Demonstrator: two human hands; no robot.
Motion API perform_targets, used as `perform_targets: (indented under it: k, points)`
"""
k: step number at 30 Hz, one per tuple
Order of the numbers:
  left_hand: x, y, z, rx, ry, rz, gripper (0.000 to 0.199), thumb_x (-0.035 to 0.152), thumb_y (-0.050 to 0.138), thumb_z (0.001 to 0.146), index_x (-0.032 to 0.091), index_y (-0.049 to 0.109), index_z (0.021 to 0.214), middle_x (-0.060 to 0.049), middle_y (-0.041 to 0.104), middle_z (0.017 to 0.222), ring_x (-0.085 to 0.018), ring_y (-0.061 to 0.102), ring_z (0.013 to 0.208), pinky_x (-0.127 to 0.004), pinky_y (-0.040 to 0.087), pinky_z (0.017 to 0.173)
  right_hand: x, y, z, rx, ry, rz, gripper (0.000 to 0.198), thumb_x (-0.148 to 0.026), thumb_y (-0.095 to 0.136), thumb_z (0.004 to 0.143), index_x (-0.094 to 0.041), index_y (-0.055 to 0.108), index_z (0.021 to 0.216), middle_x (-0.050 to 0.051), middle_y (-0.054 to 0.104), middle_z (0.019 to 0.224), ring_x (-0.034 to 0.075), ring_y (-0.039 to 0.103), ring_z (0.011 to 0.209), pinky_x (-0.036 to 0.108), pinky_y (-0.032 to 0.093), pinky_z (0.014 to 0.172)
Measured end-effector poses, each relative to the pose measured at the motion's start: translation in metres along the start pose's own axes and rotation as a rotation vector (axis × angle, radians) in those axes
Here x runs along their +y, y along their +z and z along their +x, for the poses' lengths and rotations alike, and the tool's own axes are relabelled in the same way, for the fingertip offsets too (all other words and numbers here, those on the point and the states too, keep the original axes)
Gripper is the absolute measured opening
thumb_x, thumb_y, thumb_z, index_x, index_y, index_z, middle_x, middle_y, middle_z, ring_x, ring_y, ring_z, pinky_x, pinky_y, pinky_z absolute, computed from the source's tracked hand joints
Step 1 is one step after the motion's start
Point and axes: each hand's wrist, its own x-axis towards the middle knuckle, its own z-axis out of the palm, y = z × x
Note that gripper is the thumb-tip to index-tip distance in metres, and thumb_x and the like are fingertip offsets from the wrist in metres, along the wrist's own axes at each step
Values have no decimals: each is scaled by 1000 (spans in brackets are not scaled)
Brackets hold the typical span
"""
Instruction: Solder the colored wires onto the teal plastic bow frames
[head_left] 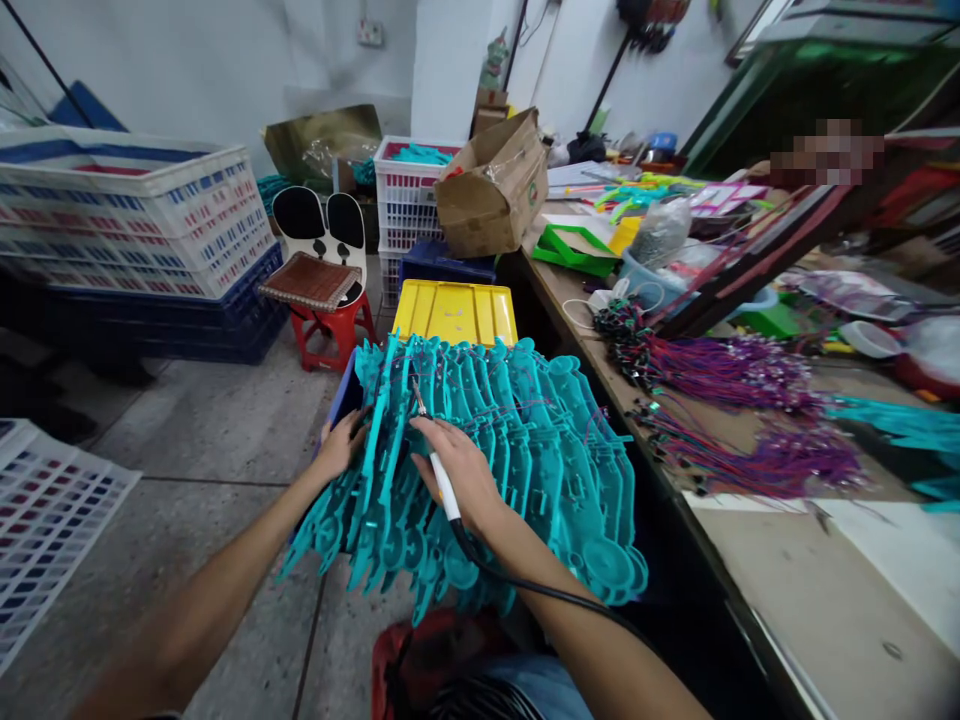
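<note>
My right hand is closed around a soldering iron with a white handle and a black cable. The iron's metal tip points away from me, down among a row of teal plastic parts. These parts stand on edge, packed side by side, with thin dark red and purple wires running across their far half. At the left end of the row, my left hand has its fingers closed on the edge of one teal plastic part. Its fingertips are partly hidden by the parts.
A yellow lid lies beyond the row. On the right, a workbench bears wire bundles and a green tray. White crates and a red stool stand left, with a cardboard box behind.
</note>
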Motion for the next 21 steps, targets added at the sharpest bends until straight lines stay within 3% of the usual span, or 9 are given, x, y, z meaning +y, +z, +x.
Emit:
perform_targets:
  k: [7, 11, 14, 19, 21]
  points:
    - [3, -24, 10, 109, 26, -80, 66, 62, 39, 87, 15, 61, 126, -14, 52, 141, -27, 43, 136, -41, 27, 118, -1, 0, -2, 8, -13, 64, 40, -21, 52, 89, -24, 51, 129, 10, 66, 121, 23, 56, 125, 43, 49, 102]
    - [4, -29, 8, 136, -99, -264, 73, 64, 32, 90, 12, 49, 138, -16, 53, 141, -26, 47, 133, -40, 34, 114, -4, -2, -2, 64, -37, 67, 39, -21, 50, 89, -23, 52, 128, 11, 68, 118, 25, 57, 123, 45, 49, 101]
    - [5, -22, 9, 105, -152, -208, 74, 65, 44, 86, 12, 50, 137, -16, 48, 145, -28, 41, 138, -40, 30, 116, -5, -6, -3, 129, -53, 44, 37, -21, 51, 90, -23, 53, 126, 10, 68, 116, 24, 58, 121, 43, 50, 99]
    - [11, -11, 21, 72, -44, -120, 72, 61, 60, 77, 13, 56, 131, -16, 47, 146, -30, 37, 140, -46, 16, 121, -6, -15, -7, 227, -58, -7, 36, -22, 53, 90, -25, 54, 126, 7, 69, 116, 22, 60, 119, 40, 51, 98]
    - [14, -12, 26, 73, -51, -152, 66, 58, 62, 77, 16, 59, 129, -13, 50, 144, -30, 41, 138, -45, 20, 120, -7, -20, -9, 253, -55, -40, 36, -22, 54, 90, -25, 54, 126, 7, 69, 117, 22, 61, 118, 40, 53, 97]
